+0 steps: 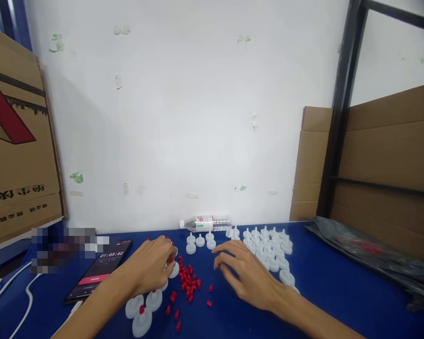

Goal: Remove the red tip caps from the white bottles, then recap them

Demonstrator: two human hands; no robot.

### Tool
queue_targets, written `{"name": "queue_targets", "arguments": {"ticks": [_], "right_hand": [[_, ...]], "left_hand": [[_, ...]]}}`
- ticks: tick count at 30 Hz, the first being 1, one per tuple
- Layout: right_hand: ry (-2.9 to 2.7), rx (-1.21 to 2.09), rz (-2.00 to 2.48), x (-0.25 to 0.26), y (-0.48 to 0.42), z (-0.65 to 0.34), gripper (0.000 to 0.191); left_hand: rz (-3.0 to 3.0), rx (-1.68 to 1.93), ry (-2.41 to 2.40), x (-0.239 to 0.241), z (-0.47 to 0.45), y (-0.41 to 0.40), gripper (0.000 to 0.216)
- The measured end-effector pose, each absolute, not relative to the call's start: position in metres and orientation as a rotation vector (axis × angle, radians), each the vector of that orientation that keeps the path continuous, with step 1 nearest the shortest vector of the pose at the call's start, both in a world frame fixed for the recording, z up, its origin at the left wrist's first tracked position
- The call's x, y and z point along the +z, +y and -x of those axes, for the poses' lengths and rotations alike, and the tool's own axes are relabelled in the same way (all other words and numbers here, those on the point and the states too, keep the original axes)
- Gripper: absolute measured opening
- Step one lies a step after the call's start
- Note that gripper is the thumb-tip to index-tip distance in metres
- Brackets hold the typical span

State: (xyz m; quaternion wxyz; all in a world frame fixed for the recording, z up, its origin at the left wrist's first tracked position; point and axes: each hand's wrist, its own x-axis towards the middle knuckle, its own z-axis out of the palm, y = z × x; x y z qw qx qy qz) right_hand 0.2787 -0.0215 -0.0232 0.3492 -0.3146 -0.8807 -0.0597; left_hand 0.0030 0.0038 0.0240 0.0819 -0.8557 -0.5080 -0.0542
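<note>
My left hand point(151, 269) is curled over a white cap with a red tip point(174, 269), fingers closed around it, among finished red-tipped caps point(143, 319) near the table's front. My right hand point(245, 273) lies on the blue table point(339, 292) with fingers stretched out toward a heap of small red plugs point(189, 281); it holds nothing. Behind and right of that hand stands a cluster of plain white caps point(270, 245). Three more white caps point(199, 241) sit between the hands, further back.
A clear water bottle point(207, 222) lies on its side against the white wall. A phone showing a timer point(101, 270) and white cables point(24, 292) lie at the left. Cardboard boxes point(14, 150) stand left and right; dark plastic bags point(371, 254) lie at the right.
</note>
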Motion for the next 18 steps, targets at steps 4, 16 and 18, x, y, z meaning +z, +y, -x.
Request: {"name": "queue_targets", "arguments": {"ticks": [4,16,18], "right_hand": [[-2.291,-0.152,0.813,-0.023,-0.022,-0.279,0.023],[-2.201,-0.182,0.913,-0.025,-0.015,-0.280,0.021],[-2.201,-0.195,0.960,-0.026,-0.014,-0.281,0.022]], "left_hand": [[2.570,-0.126,-1.538,0.020,-0.001,0.006,0.020],[2.493,-0.148,-1.554,0.022,-0.003,0.004,0.025],[2.513,-0.194,-1.525,0.025,-0.007,0.001,0.023]]}}
